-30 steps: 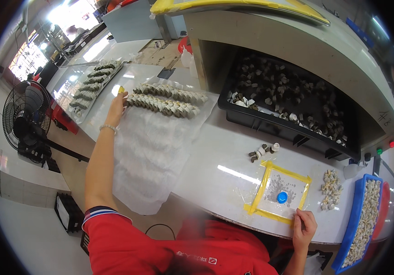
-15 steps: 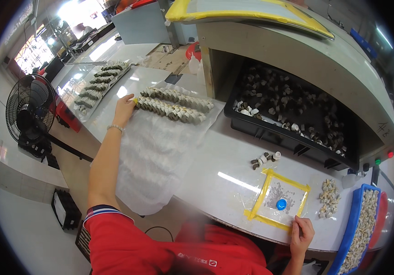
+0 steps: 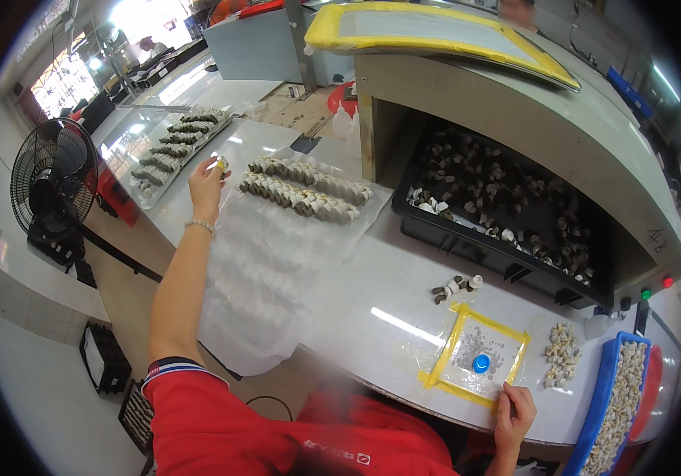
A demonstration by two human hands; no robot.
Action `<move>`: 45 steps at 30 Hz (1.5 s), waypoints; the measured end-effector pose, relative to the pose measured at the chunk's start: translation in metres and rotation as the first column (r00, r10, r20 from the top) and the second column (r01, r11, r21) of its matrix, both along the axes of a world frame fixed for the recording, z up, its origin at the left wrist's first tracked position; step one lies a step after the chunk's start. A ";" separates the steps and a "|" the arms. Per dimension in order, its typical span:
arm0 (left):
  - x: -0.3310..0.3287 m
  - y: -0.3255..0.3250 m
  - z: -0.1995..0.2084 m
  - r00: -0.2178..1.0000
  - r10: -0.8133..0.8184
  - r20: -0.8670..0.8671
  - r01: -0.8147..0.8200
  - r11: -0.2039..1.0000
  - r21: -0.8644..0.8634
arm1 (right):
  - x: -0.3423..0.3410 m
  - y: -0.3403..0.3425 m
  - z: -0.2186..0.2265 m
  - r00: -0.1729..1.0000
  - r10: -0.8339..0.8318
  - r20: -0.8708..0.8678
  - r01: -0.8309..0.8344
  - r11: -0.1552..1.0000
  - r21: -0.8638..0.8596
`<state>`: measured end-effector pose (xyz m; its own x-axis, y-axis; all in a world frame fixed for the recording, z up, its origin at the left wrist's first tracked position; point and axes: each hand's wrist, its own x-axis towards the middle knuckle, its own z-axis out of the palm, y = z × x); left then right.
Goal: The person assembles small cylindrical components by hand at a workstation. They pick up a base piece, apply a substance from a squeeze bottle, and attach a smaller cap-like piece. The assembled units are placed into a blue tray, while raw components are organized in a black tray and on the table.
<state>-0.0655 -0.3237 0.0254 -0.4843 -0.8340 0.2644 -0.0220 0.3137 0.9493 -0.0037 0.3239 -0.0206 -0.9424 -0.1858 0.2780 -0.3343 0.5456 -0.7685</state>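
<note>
My left hand (image 3: 209, 184) is raised just left of two long rows of small pale-and-dark pieces (image 3: 301, 190) on a white sheet (image 3: 257, 285). Its fingertips are closed on a small pale piece with yellow on it (image 3: 221, 164), too small to name. At the lower right, my right hand (image 3: 515, 411) is curled by the near corner of a clear panel edged with yellow tape (image 3: 445, 349). Thumb and forefinger meet there; whether they hold anything is hidden. On the panel sit a blue cap (image 3: 481, 364) and scattered grey spots.
A black tray (image 3: 459, 238) of dark and white pieces sits inside the metal housing (image 3: 515, 87). Small pale pieces lie in a pile (image 3: 562, 355) beside a full blue tray (image 3: 598, 408). Another tray of rows (image 3: 178, 147) stands far left, near a fan (image 3: 47, 178).
My left hand has lifted away from the left end of the rows, slightly up and left, with the small piece in its fingers. My right hand stays by the taped panel.
</note>
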 end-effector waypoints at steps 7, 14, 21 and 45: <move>0.014 0.131 -0.004 0.911 -0.379 0.166 0.407 0.892 -0.198 | 0.001 0.000 0.001 0.999 -0.032 0.007 0.032 0.999 0.003; 0.019 0.187 -0.010 0.869 -0.421 0.261 0.495 0.733 -0.467 | 0.000 0.001 0.001 1.000 -0.016 -0.016 0.016 1.000 0.004; 0.008 0.181 -0.017 0.834 -0.402 0.377 0.550 0.649 -0.526 | 0.001 0.001 0.001 1.000 -0.017 0.013 0.017 1.000 -0.009; -0.001 0.189 -0.004 0.892 -0.238 0.384 0.451 0.510 -0.733 | -0.001 0.001 0.003 1.000 0.018 -0.022 -0.018 1.000 -0.019</move>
<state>-0.0665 -0.1349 0.0211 -0.8138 -0.0911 0.5739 0.1021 0.9499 0.2955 -0.0048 0.3249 -0.0172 -0.9326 -0.1969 0.3023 -0.3607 0.5244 -0.7713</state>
